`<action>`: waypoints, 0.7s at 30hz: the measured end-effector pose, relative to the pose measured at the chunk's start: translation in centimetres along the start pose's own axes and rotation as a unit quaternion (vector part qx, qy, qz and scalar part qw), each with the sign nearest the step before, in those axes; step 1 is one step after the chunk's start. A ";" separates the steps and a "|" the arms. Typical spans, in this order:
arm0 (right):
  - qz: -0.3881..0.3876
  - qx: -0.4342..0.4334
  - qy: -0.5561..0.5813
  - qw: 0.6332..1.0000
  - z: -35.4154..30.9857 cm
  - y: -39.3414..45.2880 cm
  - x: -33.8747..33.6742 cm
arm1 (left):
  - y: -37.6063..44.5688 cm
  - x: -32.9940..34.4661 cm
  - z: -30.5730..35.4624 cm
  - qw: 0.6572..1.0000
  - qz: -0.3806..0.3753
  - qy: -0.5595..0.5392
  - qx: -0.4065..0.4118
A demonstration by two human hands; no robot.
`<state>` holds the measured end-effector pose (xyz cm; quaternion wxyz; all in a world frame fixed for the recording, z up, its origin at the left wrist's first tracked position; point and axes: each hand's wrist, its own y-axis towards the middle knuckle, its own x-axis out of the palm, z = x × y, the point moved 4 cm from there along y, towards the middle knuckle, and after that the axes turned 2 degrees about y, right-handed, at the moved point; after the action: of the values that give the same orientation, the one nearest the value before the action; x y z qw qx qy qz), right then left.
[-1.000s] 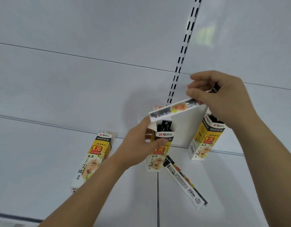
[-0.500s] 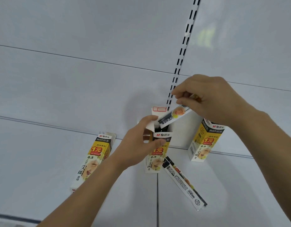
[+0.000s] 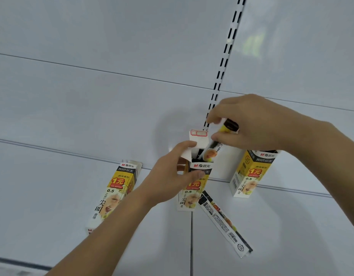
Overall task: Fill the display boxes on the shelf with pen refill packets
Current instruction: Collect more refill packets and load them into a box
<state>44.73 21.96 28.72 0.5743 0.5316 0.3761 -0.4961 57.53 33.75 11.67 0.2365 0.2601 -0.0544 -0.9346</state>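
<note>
Both hands meet at the middle display box (image 3: pixel 199 177). Left hand (image 3: pixel 172 177) wraps round the box's upper part, thumb across the printed front and fingers curled behind the far side, holding it upright on the white shelf (image 3: pixel 62 206). Right hand (image 3: pixel 251 124) comes in from the right, above the left; its thumb and fingers pinch a pen refill packet (image 3: pixel 213 147) near the top end, and the packet slants down to the left with its lower end inside the open mouth of the held box. The box's white top flap (image 3: pixel 199 137) stands up behind the opening, just above the left fingertips.

Nearest, below and right of the left hand, a loose refill packet (image 3: pixel 225 223) lies flat on the shelf, running diagonally from the foot of the middle box down toward the right. Left of the left forearm stands a second yellow and white box (image 3: pixel 114 192), leaning in the wide-angle view, well apart from the hands. Under the right wrist stands a third box (image 3: pixel 249 176), its top partly hidden by that wrist. Beyond the hands rises the white back panel (image 3: pixel 112 56), with a slotted upright strip (image 3: pixel 226 54) running up from behind the right hand's fingers.
</note>
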 end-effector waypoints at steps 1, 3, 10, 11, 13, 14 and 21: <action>-0.031 0.017 0.004 0.999 0.2 0.0 0.2 | 0.0 0.0 0.0 1.000 -0.001 0.001 -0.001; -0.062 0.041 0.030 0.997 0.4 -0.1 0.4 | -0.1 0.1 0.1 1.000 -0.001 0.006 0.000; 0.004 0.089 0.110 0.990 0.1 0.6 -1.1 | 0.0 0.2 0.0 1.000 0.001 0.006 0.001; -0.022 0.086 0.104 0.991 -0.2 0.7 -0.2 | 0.0 0.2 0.1 1.000 0.001 0.007 0.002; -0.080 0.078 0.089 0.990 -0.8 0.9 2.1 | -0.1 0.3 0.2 1.000 0.003 0.008 0.003; -0.096 0.076 0.085 0.989 -1.0 0.9 2.9 | -0.1 0.3 0.3 1.000 0.005 0.008 0.004; 0.000 0.069 0.088 0.994 -0.5 -0.2 3.2 | -0.2 0.3 0.1 1.000 0.013 -0.002 0.005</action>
<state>45.34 21.87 25.54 0.5010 0.6115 0.3902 -0.4720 57.23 33.76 11.58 0.2475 0.2589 -0.0625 -0.9315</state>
